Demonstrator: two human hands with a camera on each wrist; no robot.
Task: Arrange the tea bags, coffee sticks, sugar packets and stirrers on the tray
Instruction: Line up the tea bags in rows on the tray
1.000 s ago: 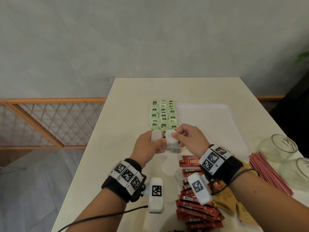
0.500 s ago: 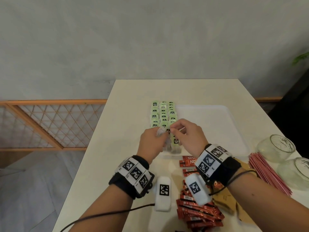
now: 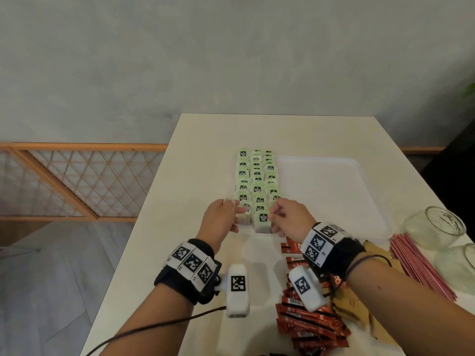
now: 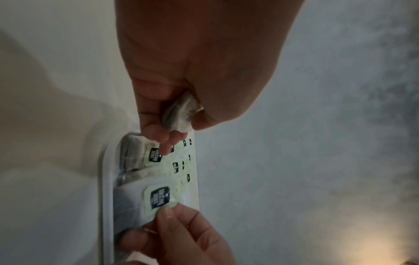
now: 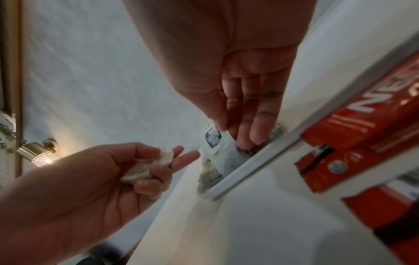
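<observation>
**Ana:** Fingers first: the right hand (image 3: pixel 289 217) pinches the green tag of a tea bag (image 3: pixel 262 222) between thumb and forefinger, its other fingers (image 5: pixel 254 132) lying straight against the bag's side. That bag stands at the near edge of the tray (image 3: pixel 334 191), closing the middle row.

**Ben:** And the left hand (image 3: pixel 218 219)?

**Ana:** Curled round a spare tea bag (image 4: pixel 181 113), crumpled between thumb and fingers, with two fingertips sticking out toward the rows. It hovers just beside the near-left corner of the tray, above the last bag of the left row.

**Ben:** So where does the spare one go?

**Ana:** My guess is the near end of one of the rows of tea bags (image 3: pixel 257 176). They run in three columns away from the person, along the tray's left edge, so the open places lie directly under and just ahead of both hands. The left hand is nearer the left column, the right nearer the right one.

**Ben:** What about the rest?

**Ana:** Not yet started, I'd judge. The coffee sticks (image 3: pixel 308 322) are heaped on the table (image 3: pixel 180 176) under the right wrist, the stirrers (image 3: pixel 421 263) lie off to the right, and most of the tray is bare.
</observation>
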